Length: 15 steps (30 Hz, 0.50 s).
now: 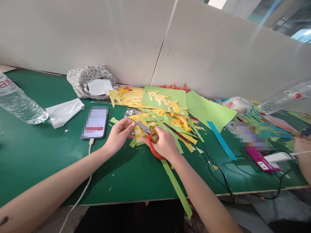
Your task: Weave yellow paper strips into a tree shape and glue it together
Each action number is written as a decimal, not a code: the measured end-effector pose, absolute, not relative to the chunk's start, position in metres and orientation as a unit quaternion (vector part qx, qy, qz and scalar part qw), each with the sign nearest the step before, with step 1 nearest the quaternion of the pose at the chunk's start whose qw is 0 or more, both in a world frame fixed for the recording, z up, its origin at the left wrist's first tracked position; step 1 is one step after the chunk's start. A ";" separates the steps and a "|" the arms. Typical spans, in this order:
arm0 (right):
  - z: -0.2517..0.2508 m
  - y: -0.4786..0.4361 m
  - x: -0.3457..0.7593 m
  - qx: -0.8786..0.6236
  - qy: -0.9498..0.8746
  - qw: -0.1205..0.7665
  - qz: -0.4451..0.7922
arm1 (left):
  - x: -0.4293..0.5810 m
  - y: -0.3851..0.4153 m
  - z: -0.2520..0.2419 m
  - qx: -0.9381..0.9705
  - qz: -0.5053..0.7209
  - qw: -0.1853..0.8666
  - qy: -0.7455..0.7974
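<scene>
My right hand grips a pair of scissors by the red-orange handles, its grey blades pointing up and left toward my left hand. The blades look nearly closed. Fingers of my left hand are pinched at the blade tips on a yellow woven paper piece with pale checks. That piece hangs below the blades, partly hidden by the scissors and my fingers. Behind my hands lies a pile of yellow and green paper strips. A yellow glue gun rests on the pile.
A phone on a white cable lies left, near a tissue and water bottle. Green paper sheets, a blue strip and a pink power strip are right. Another person's arm shows at the right edge.
</scene>
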State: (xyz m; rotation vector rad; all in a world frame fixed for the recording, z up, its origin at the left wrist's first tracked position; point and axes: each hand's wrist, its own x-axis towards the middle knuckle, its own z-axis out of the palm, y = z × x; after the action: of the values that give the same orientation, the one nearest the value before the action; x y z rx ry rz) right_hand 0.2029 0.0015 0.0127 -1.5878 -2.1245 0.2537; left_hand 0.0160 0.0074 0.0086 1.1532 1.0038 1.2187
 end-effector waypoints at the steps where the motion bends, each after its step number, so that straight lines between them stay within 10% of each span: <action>1: 0.013 0.002 0.203 -0.576 -0.777 0.237 0.091 | 0.016 0.007 0.008 0.489 0.517 0.560 0.424; 15: 0.012 0.001 0.205 -0.556 -0.791 0.250 0.053 | 0.015 0.007 0.009 0.499 0.516 0.552 0.423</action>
State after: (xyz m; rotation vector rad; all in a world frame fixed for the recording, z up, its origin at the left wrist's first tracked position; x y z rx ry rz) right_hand 0.2049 0.0014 0.0116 -1.5141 -2.1528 0.1445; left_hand 0.0148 0.0074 0.0087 1.1807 1.0003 1.2206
